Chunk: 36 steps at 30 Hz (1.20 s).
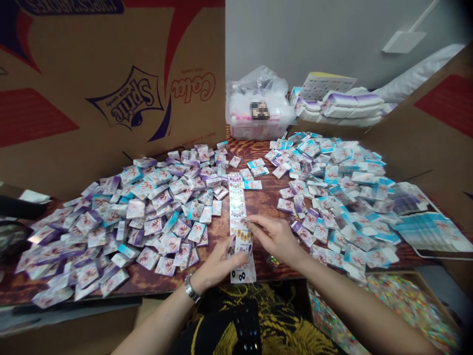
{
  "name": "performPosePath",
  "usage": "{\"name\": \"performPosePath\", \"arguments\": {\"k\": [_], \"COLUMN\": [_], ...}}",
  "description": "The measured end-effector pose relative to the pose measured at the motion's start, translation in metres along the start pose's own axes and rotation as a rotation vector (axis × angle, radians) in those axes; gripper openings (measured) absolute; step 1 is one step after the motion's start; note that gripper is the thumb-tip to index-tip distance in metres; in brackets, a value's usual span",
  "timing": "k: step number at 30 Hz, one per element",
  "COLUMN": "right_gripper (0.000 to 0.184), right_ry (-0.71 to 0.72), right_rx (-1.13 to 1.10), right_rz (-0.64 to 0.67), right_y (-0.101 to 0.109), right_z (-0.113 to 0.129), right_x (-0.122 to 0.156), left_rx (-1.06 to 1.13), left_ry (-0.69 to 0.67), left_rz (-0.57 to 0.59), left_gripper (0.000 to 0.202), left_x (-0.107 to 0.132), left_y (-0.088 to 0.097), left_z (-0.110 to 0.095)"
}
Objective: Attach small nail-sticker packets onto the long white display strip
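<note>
A long white sticker strip (237,204) lies along the middle of the wooden table (264,204), running toward me. My left hand (218,264), with a watch on the wrist, pinches the strip's near end. My right hand (275,236) has its fingers pressed onto the strip just above that, near a row of coloured stickers. A large heap of small purple and teal packets (136,222) spreads to the left of the strip. A second heap of similar packets (332,197) covers the right side.
Tall cardboard walls (111,84) stand at the left and back, another at the right. A clear plastic tub (258,113) and stacked white bundles (343,106) sit at the rear. Flat printed sheets (428,229) lie at far right. A box of shiny items (402,301) is below the table edge.
</note>
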State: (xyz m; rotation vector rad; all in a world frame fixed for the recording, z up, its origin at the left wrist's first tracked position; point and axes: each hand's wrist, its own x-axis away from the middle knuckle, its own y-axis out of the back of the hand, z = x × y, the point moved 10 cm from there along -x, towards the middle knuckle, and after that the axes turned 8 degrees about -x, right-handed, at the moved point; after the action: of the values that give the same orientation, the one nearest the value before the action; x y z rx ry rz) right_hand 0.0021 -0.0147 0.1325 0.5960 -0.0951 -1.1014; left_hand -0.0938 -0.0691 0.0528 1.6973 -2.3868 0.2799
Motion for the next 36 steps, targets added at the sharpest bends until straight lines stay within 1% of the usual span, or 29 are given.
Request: {"name": "performPosePath", "arguments": {"k": [2,4,6,8,10,11,13,15,16,17,19,21,24,27,29,31,33,34,36], "right_gripper": [0.022,0.023,0.023,0.024,0.027,0.029,0.031,0.03,0.029,0.028,0.026,0.024,0.018,0.019,0.019,0.015,0.016,0.017,0.017], "right_ry": [-0.01,0.011,0.118,0.285,0.417,0.452,0.485,0.501,0.499,0.484,0.418,0.311,0.118,-0.035,-0.072,-0.073,-0.068,-0.073,-0.097], "right_rx": [0.002,0.024,0.091,0.187,0.281,0.32,0.376,0.391,0.387,0.376,0.318,0.203,0.038,0.026,0.025,0.011,0.027,0.047,0.078], "right_rz": [-0.019,-0.063,-0.092,-0.054,0.03,0.063,0.095,0.104,0.109,0.113,0.129,0.158,0.175,0.138,0.143,0.156,0.125,0.086,-0.019], "right_y": [-0.001,0.001,0.003,-0.006,-0.021,-0.027,-0.036,-0.039,-0.039,-0.039,-0.037,-0.034,-0.028,-0.021,-0.021,-0.021,-0.014,-0.007,0.012], "right_z": [-0.004,-0.002,0.009,0.025,0.036,0.038,0.037,0.034,0.032,0.03,0.023,0.014,-0.004,-0.023,-0.031,-0.036,-0.04,-0.044,-0.053], "right_x": [-0.004,-0.004,0.003,0.015,0.03,0.036,0.044,0.047,0.047,0.045,0.04,0.033,0.022,0.017,0.017,0.019,0.022,0.023,0.027], "left_rx": [-0.053,0.023,0.208,0.428,0.589,0.641,0.718,0.774,0.787,0.781,0.705,0.591,0.495,0.335,0.18,0.043,-0.141,-0.274,-0.666], "left_ry": [0.021,0.105,0.198,0.232,0.205,0.185,0.166,0.165,0.163,0.157,0.148,0.14,0.113,0.077,0.045,0.003,-0.064,-0.116,-0.252], "left_rz": [0.053,0.053,0.021,-0.03,-0.067,-0.058,0.013,0.09,0.09,0.056,-0.047,-0.109,-0.102,-0.06,-0.063,-0.08,-0.06,-0.043,-0.022], "left_gripper": [0.038,0.036,0.035,0.029,0.024,0.026,0.033,0.03,0.025,0.02,0.018,0.02,0.026,0.031,0.035,0.036,0.035,0.034,0.032], "left_x": [0.002,0.002,0.0,-0.002,-0.005,-0.006,-0.006,-0.006,-0.006,-0.007,-0.009,-0.01,-0.011,-0.012,-0.014,-0.02,-0.032,-0.041,-0.067], "left_y": [-0.004,-0.006,-0.011,-0.014,-0.014,-0.014,-0.017,-0.02,-0.018,-0.014,-0.004,0.002,0.002,-0.002,-0.002,-0.001,-0.003,-0.005,-0.009], "left_z": [0.003,0.013,0.026,0.031,0.029,0.025,0.017,0.011,0.009,0.009,0.013,0.015,0.015,0.012,0.011,0.009,0.001,-0.006,-0.025]}}
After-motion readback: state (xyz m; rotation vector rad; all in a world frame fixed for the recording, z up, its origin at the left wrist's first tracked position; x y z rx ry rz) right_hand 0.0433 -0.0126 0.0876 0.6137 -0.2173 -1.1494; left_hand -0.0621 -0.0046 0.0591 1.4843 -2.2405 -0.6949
